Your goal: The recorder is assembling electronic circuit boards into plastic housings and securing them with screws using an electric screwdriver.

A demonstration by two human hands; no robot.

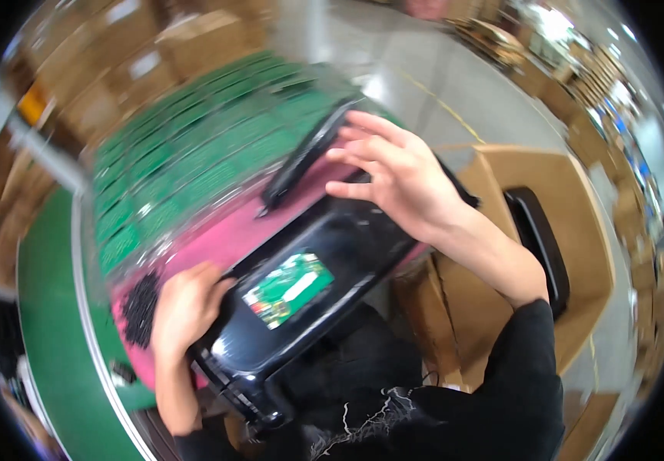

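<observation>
In front of me lies a glossy black plastic housing [355, 238], tilted on a pink mat, with a green circuit board [290, 290] on its middle. My left hand [186, 307] is at the housing's left end, beside a heap of small thin black parts [141, 307]. Its fingers are bent and blurred; whether they grip anything cannot be told. Above the far right part of the housing is my right hand [401, 173], open, thumb and fingers apart. A long black tool like an electric screwdriver [307, 160] slants just left of its fingertips, its thin tip pointing down-left.
Beyond the pink mat [220, 244], many green circuit boards [194, 142] lie in rows under clear plastic. An open cardboard box [493, 307] at my right contains a black plastic part [538, 246]. Stacked cartons [128, 65] stand at the far left.
</observation>
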